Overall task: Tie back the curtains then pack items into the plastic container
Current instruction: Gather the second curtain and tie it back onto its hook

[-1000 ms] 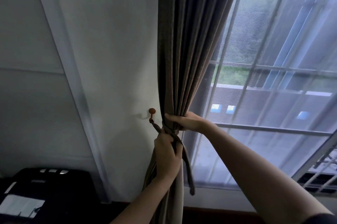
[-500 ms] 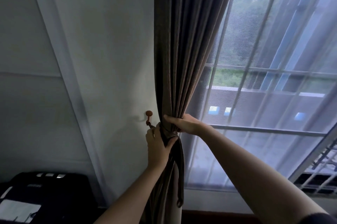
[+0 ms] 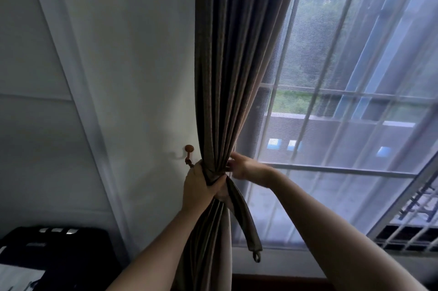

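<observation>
- Loosened since half a second ago, the right hand (image 3: 246,167) has spread its fingers, barely touching the curtain (image 3: 227,77).
- At 7 o'clock, the left hand (image 3: 201,186) clamps the gathered folds and tieback (image 3: 239,214) (ring end dangling).
- At 9 o'clock from the bunch sits the wall hook (image 3: 189,152).

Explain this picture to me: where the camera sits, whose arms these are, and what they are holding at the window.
The camera is worn on a person's head, so both bare arms reach in from below. The left hand is closed around the gathered brown curtain, clamping the matching tie-back strap against it. One end of the strap runs to a small wooden wall hook; the other hangs loose, ending in a ring not yet hooked. The right hand, blurred, is at the curtain's window side; whether it grips is unclear. Behind is a sheer curtain over the barred window. A dark object sits bottom left.
</observation>
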Motion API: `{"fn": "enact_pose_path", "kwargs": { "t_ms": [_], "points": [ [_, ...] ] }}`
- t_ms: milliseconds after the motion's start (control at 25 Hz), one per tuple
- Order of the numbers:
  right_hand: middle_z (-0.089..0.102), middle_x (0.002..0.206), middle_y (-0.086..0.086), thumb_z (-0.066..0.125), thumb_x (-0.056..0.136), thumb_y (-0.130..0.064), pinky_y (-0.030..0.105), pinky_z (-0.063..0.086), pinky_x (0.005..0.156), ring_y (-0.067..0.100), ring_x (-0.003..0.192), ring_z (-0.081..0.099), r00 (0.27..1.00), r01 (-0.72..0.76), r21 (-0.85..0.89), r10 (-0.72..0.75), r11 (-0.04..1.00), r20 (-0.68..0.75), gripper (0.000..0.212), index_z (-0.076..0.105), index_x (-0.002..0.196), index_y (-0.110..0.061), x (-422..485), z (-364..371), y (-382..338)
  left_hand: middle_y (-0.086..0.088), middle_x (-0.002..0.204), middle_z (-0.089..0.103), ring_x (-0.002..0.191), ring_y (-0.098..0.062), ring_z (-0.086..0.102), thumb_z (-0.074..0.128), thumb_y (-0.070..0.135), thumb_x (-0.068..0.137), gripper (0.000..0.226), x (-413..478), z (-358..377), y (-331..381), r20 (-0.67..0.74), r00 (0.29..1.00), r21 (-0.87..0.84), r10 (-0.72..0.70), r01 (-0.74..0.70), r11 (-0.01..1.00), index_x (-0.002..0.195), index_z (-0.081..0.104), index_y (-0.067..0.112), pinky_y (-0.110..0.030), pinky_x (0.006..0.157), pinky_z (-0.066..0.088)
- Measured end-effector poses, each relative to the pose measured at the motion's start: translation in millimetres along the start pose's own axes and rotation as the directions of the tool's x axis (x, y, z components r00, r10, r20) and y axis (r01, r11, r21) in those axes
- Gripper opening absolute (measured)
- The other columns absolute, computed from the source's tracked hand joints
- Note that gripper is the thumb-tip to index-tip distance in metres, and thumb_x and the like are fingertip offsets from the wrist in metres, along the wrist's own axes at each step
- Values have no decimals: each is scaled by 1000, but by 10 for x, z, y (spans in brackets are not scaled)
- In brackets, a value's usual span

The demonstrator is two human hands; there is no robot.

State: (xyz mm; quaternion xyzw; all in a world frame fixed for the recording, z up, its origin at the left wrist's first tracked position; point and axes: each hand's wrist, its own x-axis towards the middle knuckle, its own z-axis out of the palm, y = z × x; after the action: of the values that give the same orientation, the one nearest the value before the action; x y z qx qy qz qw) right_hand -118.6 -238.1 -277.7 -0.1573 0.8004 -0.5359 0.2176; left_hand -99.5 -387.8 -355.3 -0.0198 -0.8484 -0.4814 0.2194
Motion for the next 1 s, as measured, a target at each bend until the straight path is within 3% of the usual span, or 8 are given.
{"fn": "enact_pose_path", "kwargs": {
  "t_ms": [80, 200, 320, 520, 680, 800, 880, 1000],
  "points": [
    [58, 113, -2, 36, 65, 23, 17, 43, 54, -2, 102, 60, 999, 51, 126, -52, 991, 2, 75, 41, 128, -19, -128, 81, 214, -2, 98, 65, 93, -22, 62, 75, 46, 69, 54, 5, 19, -34, 12, 1000, -2, -12, 12, 1000, 111, 58, 17, -28, 73, 47],
    [56, 121, 3, 44, 67, 19, 18, 47, 58, 11, 114, 55, 990, 86, 97, -73, 992, -123, 67, 53, 114, -28, -177, 131, 367, -3, 102, 65, 97, -22, 62, 72, 55, 69, 60, -7, 52, -49, 25, 1000, -18, -15, 15, 1000, 114, 56, 19, -34, 81, 52],
    [61, 104, 2, 54, 67, 16, 18, 52, 67, 9, 92, 60, 995, 49, 50, -44, 998, -92, 67, 52, 116, -30, -194, 89, 394, -1, 102, 68, 97, -21, 63, 65, 65, 64, 66, 6, -6, -65, 49, 999, -6, -15, 15, 1000, 113, 57, 20, -35, 81, 52],
    [57, 105, 0, 72, 71, 8, 32, 55, 77, 15, 87, 61, 985, -2, -226, -38, 974, -170, 69, 40, 128, -16, -196, 157, 608, 2, 100, 71, 93, -17, 66, 74, 56, 66, 56, 58, -103, -37, 107, 994, 8, -9, 8, 1000, 105, 59, 19, -27, 77, 52],
    [69, 99, 2, 55, 82, -6, 30, 46, 74, 23, 89, 62, 957, -8, -692, -196, 721, -215, 33, 66, 111, -17, -241, 53, 477, 9, 95, 68, 93, -14, 66, 77, 48, 68, 47, 84, -108, 4, 166, 986, -51, -15, 24, 998, 104, 62, 20, -21, 78, 50],
    [71, 97, 6, 53, 81, -12, 33, 45, 68, 28, 91, 62, 861, -99, -807, -356, 582, -362, 27, 70, 99, -22, -287, 96, 431, 5, 98, 71, 94, -13, 67, 78, 48, 68, 47, 121, -96, -31, 191, 981, -60, -35, 47, 997, 104, 65, 20, -27, 84, 53],
    [66, 92, 11, 54, 79, -10, 33, 43, 68, 29, 87, 60, 784, -76, -702, -392, 708, -481, 21, 71, 91, -13, -258, 196, 543, 7, 98, 71, 94, -12, 67, 74, 56, 63, 53, 107, -101, -44, 186, 982, -88, -35, 52, 995, 103, 66, 22, -28, 85, 54],
    [59, 81, 7, 52, 78, -17, 29, 43, 64, 22, 73, 55, 863, -4, -375, -186, 927, -469, 15, 61, 88, -10, -162, 325, 712, 14, 89, 68, 87, -5, 66, 74, 54, 64, 46, 62, -115, -25, 169, 985, -120, -37, 58, 991, 100, 66, 25, -12, 76, 49]
  ]
}}
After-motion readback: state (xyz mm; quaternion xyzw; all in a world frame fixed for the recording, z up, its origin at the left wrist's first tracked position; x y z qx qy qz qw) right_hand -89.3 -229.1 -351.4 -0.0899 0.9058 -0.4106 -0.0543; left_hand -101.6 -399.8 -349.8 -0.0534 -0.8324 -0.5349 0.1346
